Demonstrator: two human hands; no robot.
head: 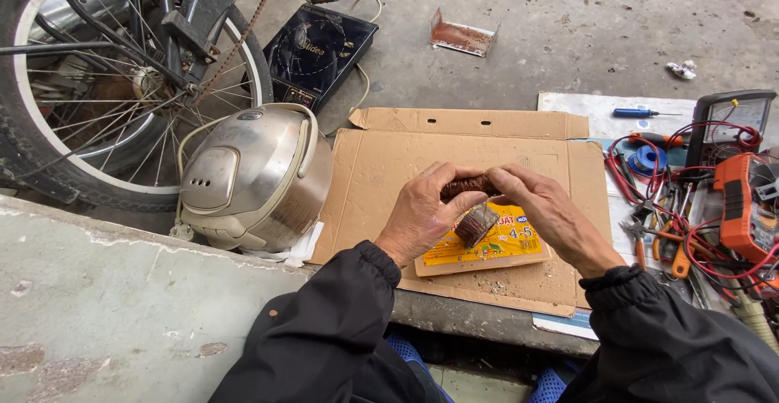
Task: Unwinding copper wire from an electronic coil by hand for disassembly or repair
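Both hands grip a brown copper coil [472, 185] above the cardboard [381, 168]. The left hand [422, 212] curls around its left end, and the right hand [544, 208] closes on the right end. A yellow board [507, 245] lies on the cardboard beneath the coil. A rice cooker [251, 176] stands left of the cardboard, and tools [690, 224] lie to its right.

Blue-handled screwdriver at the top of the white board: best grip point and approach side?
Probably the blue handle of the screwdriver, taken from above. It lies flat and alone on the white board, thin shaft pointing right, with bare board on both long sides. The handle is the thickest part; the multimeter crowds the shaft tip.
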